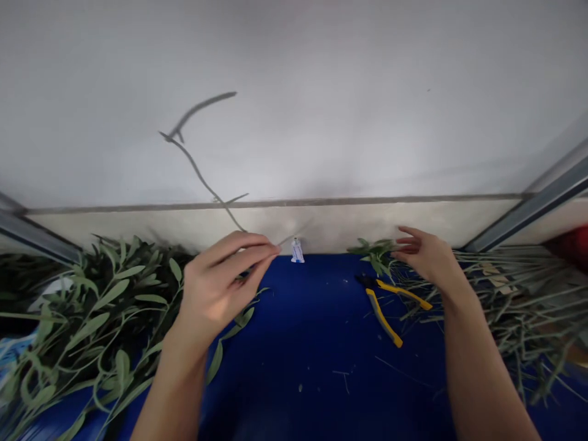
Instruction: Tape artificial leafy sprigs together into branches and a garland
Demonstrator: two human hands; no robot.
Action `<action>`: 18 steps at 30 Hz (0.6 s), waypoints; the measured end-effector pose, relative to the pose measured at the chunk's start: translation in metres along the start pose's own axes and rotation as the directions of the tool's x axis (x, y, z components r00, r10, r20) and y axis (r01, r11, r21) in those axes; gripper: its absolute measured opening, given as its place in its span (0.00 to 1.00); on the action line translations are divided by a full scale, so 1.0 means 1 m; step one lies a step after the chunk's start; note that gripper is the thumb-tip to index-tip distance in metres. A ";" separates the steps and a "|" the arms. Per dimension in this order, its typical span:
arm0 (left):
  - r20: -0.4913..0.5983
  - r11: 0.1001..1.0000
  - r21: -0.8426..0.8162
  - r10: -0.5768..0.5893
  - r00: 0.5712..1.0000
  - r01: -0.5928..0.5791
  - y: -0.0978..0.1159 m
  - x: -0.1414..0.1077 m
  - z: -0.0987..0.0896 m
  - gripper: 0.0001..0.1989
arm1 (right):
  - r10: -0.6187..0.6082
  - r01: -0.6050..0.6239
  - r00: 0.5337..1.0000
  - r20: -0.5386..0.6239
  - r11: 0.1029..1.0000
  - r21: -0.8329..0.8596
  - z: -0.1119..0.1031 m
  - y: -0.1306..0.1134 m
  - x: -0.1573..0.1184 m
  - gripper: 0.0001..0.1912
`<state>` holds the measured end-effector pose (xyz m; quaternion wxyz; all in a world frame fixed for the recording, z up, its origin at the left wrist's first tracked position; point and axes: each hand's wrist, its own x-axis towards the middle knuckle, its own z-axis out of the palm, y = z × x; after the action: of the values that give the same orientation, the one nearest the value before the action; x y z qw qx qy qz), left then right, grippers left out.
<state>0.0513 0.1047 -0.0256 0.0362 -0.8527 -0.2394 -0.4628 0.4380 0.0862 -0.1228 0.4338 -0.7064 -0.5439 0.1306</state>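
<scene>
My left hand (229,275) is pinched closed around a thin, mostly bare plant stem (197,170). The stem bends up and left in front of the wall, with a forked twig at its far end. My right hand (425,254) hovers at the right with its fingers apart and nothing held. Close to its fingertips lies a small bunch of green leaves (377,252). Just below sits a pair of cutting pliers (383,315) with yellow handles, their jaws toward the wall.
Leafy green branches (124,300) are heaped at the left. Bare stems (519,318) pile up at the right. A small crumpled tube (297,250) stands against the wall (321,110). Scraps dot the blue surface (294,343). Metal posts (528,208) flank both sides.
</scene>
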 end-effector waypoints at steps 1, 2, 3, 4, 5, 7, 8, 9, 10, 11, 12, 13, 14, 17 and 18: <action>0.039 0.999 -0.044 0.000 0.999 0.002 0.001 0.000 0.002 0.13 | -0.008 0.008 1.000 -0.022 1.000 -0.014 0.003 -0.006 0.000 0.29; 0.084 0.995 -0.095 0.003 0.996 0.005 0.002 0.001 0.004 0.13 | -0.026 0.026 0.999 -0.048 1.000 -0.005 0.005 -0.016 -0.001 0.29; 0.130 0.988 -0.152 0.010 0.991 0.010 0.003 0.001 0.006 0.14 | -0.053 0.054 0.995 -0.085 0.998 0.018 0.006 -0.028 -0.003 0.26; 0.167 0.977 -0.214 0.020 0.986 0.016 0.006 0.002 0.007 0.15 | -0.080 0.088 0.989 -0.123 0.994 0.061 0.006 -0.041 -0.006 0.21; 0.202 0.961 -0.274 0.031 0.979 0.026 0.009 0.004 0.007 0.15 | -0.099 0.116 0.989 -0.112 0.982 0.151 0.007 -0.054 -0.010 0.18; 0.275 0.929 -0.367 0.051 0.960 0.056 0.016 0.006 0.008 0.15 | -0.124 0.100 0.991 0.042 0.922 0.374 0.007 -0.077 -0.017 0.17; 0.308 0.916 -0.396 0.061 0.950 0.069 0.020 0.006 0.008 0.14 | -0.133 0.050 0.980 0.149 0.884 0.465 0.008 -0.085 -0.021 0.19; 0.335 0.905 -0.418 0.070 0.940 0.081 0.023 0.007 0.008 0.14 | -0.149 -0.018 0.952 0.268 0.846 0.533 0.009 -0.091 -0.025 0.22; 0.359 0.896 -0.435 0.081 0.930 0.090 0.025 0.007 0.008 0.13 | -0.173 -0.090 0.908 0.382 0.810 0.580 0.011 -0.096 -0.028 0.26; 0.379 0.889 -0.446 0.087 0.921 0.099 0.026 0.007 0.007 0.13 | -0.207 -0.155 0.854 0.476 0.774 0.614 0.014 -0.100 -0.031 0.29; 0.399 0.885 -0.452 0.086 0.913 0.114 0.026 0.006 0.006 0.14 | -0.253 -0.206 0.801 0.543 0.735 0.646 0.017 -0.103 -0.034 0.30; 0.425 0.882 -0.450 0.077 0.902 0.137 0.025 0.005 0.005 0.14 | -0.306 -0.241 0.757 0.577 0.690 0.683 0.020 -0.106 -0.037 0.31; 0.459 0.882 -0.441 0.061 0.886 0.167 0.024 0.004 0.004 0.14 | -0.354 -0.258 0.737 0.576 0.640 0.724 0.024 -0.110 -0.039 0.29; 0.602 0.877 -0.390 0.013 0.798 0.280 0.019 0.002 0.000 0.14 | -0.389 -0.201 0.810 0.439 0.519 0.831 0.038 -0.125 -0.047 0.13; 0.651 0.870 -0.378 0.006 0.759 0.317 0.018 0.002 -0.002 0.15 | -0.367 -0.172 0.844 0.392 0.507 0.845 0.042 -0.129 -0.048 0.07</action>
<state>0.0589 0.0895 -0.0199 -0.2924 -0.9168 -0.1910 -0.1934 0.3076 0.0677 -0.0643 0.5646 -0.3002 -0.5440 0.5433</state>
